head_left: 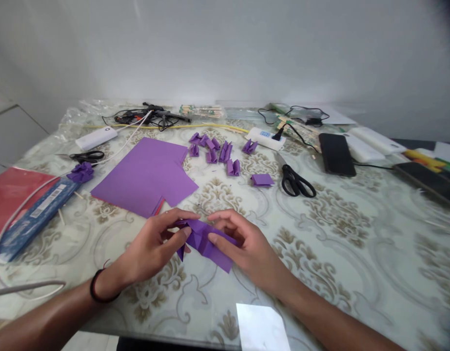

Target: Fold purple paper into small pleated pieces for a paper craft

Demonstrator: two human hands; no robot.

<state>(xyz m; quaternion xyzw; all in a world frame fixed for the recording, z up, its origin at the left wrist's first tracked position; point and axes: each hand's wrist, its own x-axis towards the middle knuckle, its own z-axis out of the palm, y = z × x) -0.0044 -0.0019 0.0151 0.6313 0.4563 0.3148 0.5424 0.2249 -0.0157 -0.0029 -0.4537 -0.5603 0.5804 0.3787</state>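
Observation:
Between my hands is a partly folded piece of purple paper, held just above the patterned tabletop. My left hand pinches its pleated left end between thumb and fingers. On the flatter right part, my right hand has its thumb on top and its fingers behind. Beyond my hands lie purple paper sheets, with a red edge showing beneath. Several small folded purple pieces are grouped past them, and a flat folded purple piece lies nearer on the right.
Black-handled scissors and a black phone lie to the right. A white power strip and tangled black cables are at the back. On the left are a crumpled purple paper piece, a blue packet and a white cord.

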